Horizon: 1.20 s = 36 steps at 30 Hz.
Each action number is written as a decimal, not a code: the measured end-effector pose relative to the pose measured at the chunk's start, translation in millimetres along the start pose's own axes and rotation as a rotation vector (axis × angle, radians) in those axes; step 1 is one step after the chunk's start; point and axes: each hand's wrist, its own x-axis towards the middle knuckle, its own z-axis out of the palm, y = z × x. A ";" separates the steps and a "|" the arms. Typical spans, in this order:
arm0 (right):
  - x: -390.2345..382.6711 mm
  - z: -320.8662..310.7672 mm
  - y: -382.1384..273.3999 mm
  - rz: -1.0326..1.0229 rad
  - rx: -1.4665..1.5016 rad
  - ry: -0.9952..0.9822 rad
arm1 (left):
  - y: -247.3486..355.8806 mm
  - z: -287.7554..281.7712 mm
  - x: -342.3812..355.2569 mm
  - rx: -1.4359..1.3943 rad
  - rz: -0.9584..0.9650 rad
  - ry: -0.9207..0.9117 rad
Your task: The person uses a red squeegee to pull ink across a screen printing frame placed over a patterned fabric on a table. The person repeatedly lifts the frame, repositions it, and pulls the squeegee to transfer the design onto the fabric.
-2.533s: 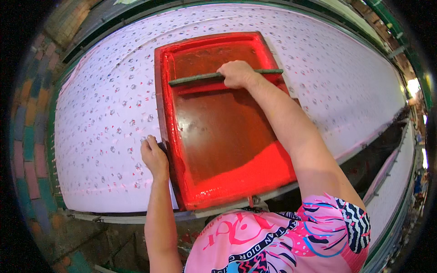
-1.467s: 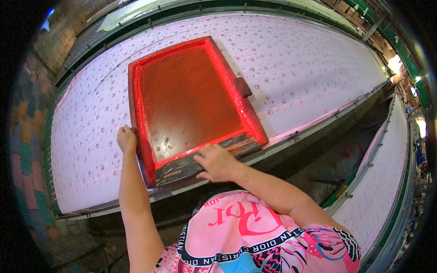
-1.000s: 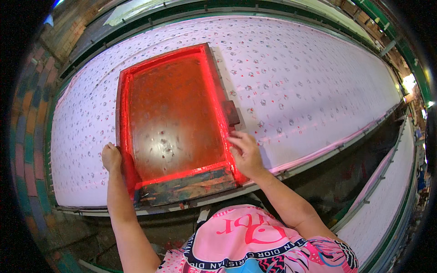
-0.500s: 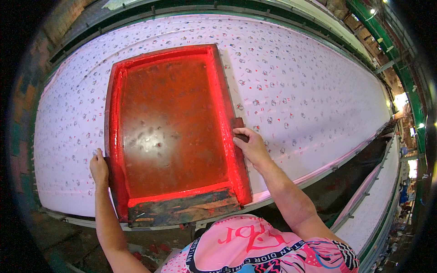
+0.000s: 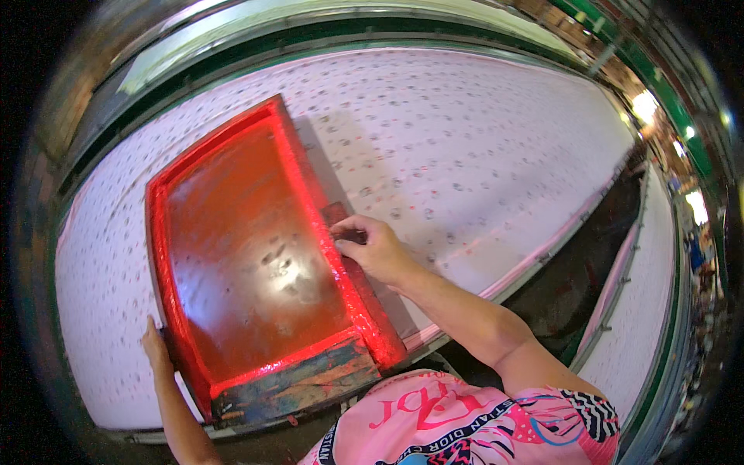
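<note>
Apparently, the red-rimmed screen (image 5: 260, 260), left of centre, is being repositioned; the right hand (image 5: 372, 249) grips its right side, while the left hand (image 5: 156, 349), lower left, has an unclear hold. Setting it squarely on the printed cloth (image 5: 480, 170) probably needs level support.

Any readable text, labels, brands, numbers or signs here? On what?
Pink shirt, front: large pink-red lettering; wording not copied here.
Dark band on the shirt: pale capitals; wording not copied.
Printed cloth: tiny motifs, too small and blurred to tell as text.
Red frame: no lettering visible.
</note>
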 end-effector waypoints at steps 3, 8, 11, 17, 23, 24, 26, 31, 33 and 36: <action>0.8 -55.3 -13.1 0.076 -0.054 0.090 | 79.2 44.5 -60.9 -0.206 -0.100 -0.106; 20.0 -163.4 5.7 -0.024 -0.048 0.245 | 171.3 102.2 -141.6 -0.487 -0.198 -0.135; 29.3 -243.8 10.6 -0.015 -0.067 0.298 | 257.6 152.5 -220.0 -0.591 -0.232 -0.197; 42.4 -413.6 40.0 0.034 -0.072 0.314 | 317.7 267.1 -305.8 -0.677 -0.229 -0.299; 50.5 -568.9 87.2 0.102 -0.127 0.381 | 394.1 382.4 -423.9 -0.572 -0.172 -0.186; 51.3 -587.6 89.4 0.115 -0.084 0.386 | 396.8 395.2 -435.0 -0.608 -0.176 -0.206; 49.3 -623.0 95.7 0.149 -0.007 0.408 | 408.4 424.8 -458.5 -0.579 -0.127 -0.115; 43.2 -690.9 106.6 0.174 0.003 0.441 | 456.6 458.3 -530.2 -0.564 -0.097 -0.180; 45.1 -709.6 115.1 0.134 0.041 0.431 | 450.9 472.5 -530.8 -0.534 -0.094 -0.124; 48.7 -736.4 134.6 0.132 0.087 0.438 | 464.4 484.7 -549.5 -0.519 -0.081 -0.109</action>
